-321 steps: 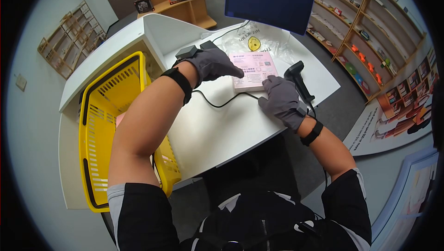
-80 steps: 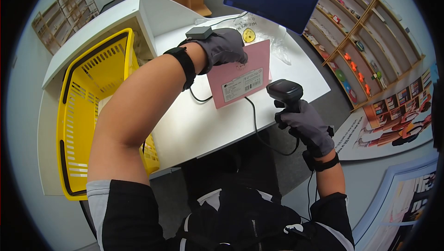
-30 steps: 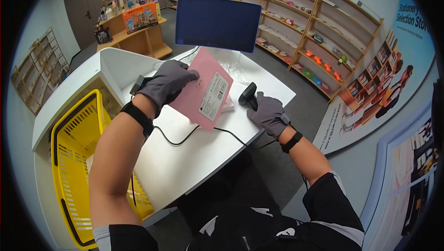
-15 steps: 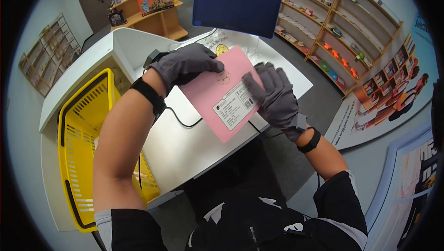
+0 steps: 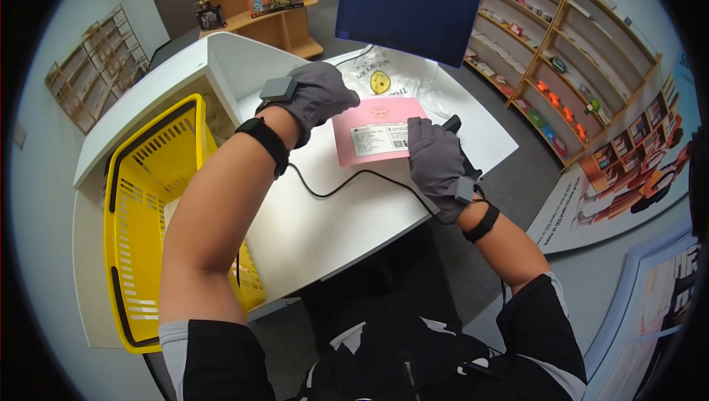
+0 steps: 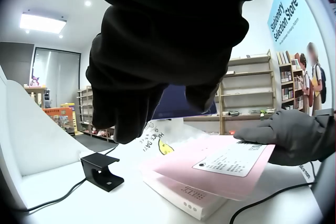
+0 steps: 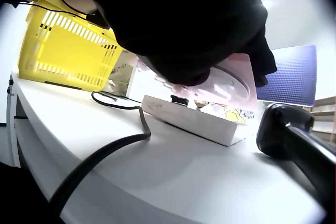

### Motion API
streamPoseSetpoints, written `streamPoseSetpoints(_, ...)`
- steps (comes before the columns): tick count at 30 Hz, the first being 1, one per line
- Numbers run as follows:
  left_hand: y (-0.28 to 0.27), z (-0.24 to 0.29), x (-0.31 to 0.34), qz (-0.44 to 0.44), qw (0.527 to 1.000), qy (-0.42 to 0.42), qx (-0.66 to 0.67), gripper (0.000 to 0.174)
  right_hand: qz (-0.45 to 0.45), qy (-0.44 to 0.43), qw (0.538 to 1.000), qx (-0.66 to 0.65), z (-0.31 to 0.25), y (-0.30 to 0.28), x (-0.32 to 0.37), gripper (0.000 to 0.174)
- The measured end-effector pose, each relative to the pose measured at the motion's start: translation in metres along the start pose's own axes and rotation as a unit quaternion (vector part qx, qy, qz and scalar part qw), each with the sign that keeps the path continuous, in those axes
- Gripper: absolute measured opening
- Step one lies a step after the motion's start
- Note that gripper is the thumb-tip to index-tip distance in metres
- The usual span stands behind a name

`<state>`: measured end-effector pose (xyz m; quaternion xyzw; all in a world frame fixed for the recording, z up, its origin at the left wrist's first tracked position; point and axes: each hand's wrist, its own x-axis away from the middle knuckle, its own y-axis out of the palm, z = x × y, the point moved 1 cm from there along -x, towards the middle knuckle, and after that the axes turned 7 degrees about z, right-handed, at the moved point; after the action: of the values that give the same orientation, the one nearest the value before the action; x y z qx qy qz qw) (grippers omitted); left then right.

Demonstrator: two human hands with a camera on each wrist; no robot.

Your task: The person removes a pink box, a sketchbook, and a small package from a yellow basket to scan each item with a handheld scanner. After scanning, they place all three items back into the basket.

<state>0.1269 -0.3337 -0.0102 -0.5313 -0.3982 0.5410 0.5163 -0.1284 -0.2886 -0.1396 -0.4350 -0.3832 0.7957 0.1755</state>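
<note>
A pink booklet (image 5: 362,117) with a white label lies slightly raised over a thicker white-pink box (image 6: 191,198). My right hand (image 5: 442,168) pinches its right edge, fingers on top in the left wrist view. My left hand (image 5: 314,96) is at the booklet's upper left corner; in the left wrist view its loosely bent fingers hang above the booklet, apart from it and holding nothing. Right of the box, a black handheld scanner (image 7: 281,129) rests on the white table, partly hidden behind my right hand in the head view.
The yellow basket (image 5: 151,209) stands at the left. A black cable (image 5: 362,172) crosses the table. Behind the booklet lie a clear printed bag (image 5: 413,76) and a monitor (image 5: 406,15). A black bracket (image 6: 100,171) stands on the table's left part.
The booklet was lifted and tilted in my left hand; it is now lower, over the box. My right hand let go of the scanner and took the booklet's right edge, while my left released it.
</note>
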Motion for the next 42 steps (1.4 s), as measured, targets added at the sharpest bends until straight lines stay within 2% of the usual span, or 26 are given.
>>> streamPoseSetpoints(5,0.005,0.0,0.005,-0.029,1.0,-0.002,0.01,0.058,-0.061,0.002,0.997,0.055,-0.01,0.047,-0.012,0.046)
streamPoseSetpoints(8,0.003,0.009,0.013,-0.085,0.996,0.003,-0.023,0.058,-0.05,0.018,0.999,0.013,-0.007,0.06,-0.017,0.046)
streamPoseSetpoints(11,0.004,0.006,0.014,-0.086,0.996,0.003,-0.03,0.059,-0.04,0.017,0.999,0.0,-0.003,0.066,-0.017,0.045)
streamPoseSetpoints(14,0.006,0.005,0.015,-0.095,0.995,0.003,-0.027,0.06,-0.038,0.003,0.999,0.015,-0.003,0.056,-0.011,0.045)
streamPoseSetpoints(17,0.006,0.005,0.014,-0.104,0.994,0.0,-0.018,0.06,0.083,-0.021,0.996,-0.008,-0.008,0.048,-0.001,0.038)
streamPoseSetpoints(18,0.005,0.006,0.015,-0.104,0.994,0.004,-0.022,0.06,0.08,-0.023,0.996,-0.008,-0.009,0.044,0.003,0.038)
streamPoseSetpoints(21,-0.002,0.01,0.02,-0.103,0.994,0.008,-0.031,0.06,0.041,-0.013,0.989,-0.144,-0.015,0.012,0.006,0.026)
streamPoseSetpoints(25,-0.008,0.016,0.026,-0.136,0.99,0.002,-0.041,0.06,-0.022,-0.021,0.981,-0.193,-0.023,-0.031,0.017,0.022)
streamPoseSetpoints(29,0.002,0.016,0.026,-0.135,0.99,0.014,-0.04,0.062,-0.023,0.006,0.96,-0.279,-0.022,-0.018,0.026,0.024)
streamPoseSetpoints(34,0.012,0.016,0.02,-0.134,0.988,0.027,-0.065,0.06,0.007,0.034,0.964,-0.265,-0.018,0.004,0.016,0.021)
streamPoseSetpoints(37,0.014,0.01,0.02,-0.136,0.989,0.02,-0.049,0.059,0.002,0.076,0.962,-0.261,-0.018,0.012,0.011,0.024)
streamPoseSetpoints(42,0.015,0.009,0.019,-0.133,0.988,0.025,-0.069,0.057,-0.024,0.086,0.959,-0.268,-0.017,0.011,0.018,0.028)
